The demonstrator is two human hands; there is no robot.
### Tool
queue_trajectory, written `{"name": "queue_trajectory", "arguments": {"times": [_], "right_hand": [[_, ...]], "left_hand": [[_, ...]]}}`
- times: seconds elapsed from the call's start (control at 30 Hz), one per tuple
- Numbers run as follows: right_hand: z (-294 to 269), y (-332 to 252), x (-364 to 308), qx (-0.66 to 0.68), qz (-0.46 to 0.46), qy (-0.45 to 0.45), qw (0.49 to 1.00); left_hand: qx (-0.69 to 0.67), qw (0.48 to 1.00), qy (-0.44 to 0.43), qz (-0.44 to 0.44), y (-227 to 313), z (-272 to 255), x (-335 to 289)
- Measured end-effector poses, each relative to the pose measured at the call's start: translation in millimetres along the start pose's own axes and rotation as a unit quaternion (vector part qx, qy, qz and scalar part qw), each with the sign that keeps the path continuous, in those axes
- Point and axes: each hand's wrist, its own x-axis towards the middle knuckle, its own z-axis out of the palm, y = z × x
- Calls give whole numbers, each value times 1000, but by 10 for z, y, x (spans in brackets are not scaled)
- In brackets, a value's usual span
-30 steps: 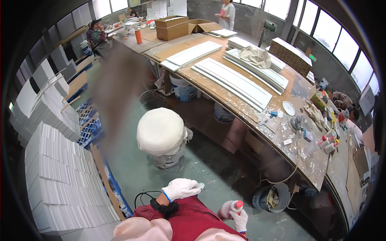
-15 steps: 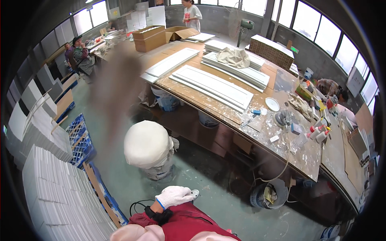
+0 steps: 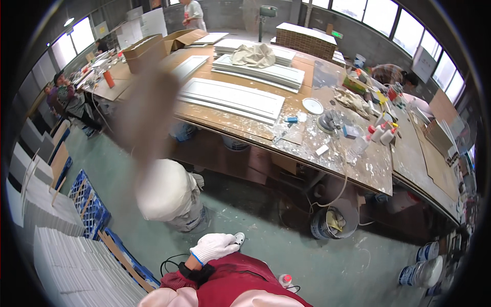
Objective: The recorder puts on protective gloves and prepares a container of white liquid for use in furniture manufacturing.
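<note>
My left hand, in a white knitted glove with a blue-edged cuff, lies on the dark red garment over my lap. Its fingers are stretched out together and nothing shows in them. A dark band circles that wrist. Just beyond the hand a shoe tip shows on the floor. My right hand is out of the picture. Nearest ahead stands a bucket with a white cloth-covered, cushion-like top. To the right of my lap is a bottle with a red cap.
A large worktable carries white panels, a crumpled cloth and glue bottles. Under its edge stands a bucket. Stacked white boards line the left; more buckets stand right. A blurred brown smear covers the upper left. Several people are farther off.
My view has swung to the right, so the table and bucket sit farther left. The red-capped bottle and right-hand buckets show more. My left hand stays on my lap.
</note>
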Motion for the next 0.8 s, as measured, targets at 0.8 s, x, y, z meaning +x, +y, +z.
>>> {"name": "queue_trajectory", "arguments": {"times": [0.8], "right_hand": [[-79,-533,-175,-275,97,39,956]], "left_hand": [[23,1000,0,17,-36,55,-5]]}}
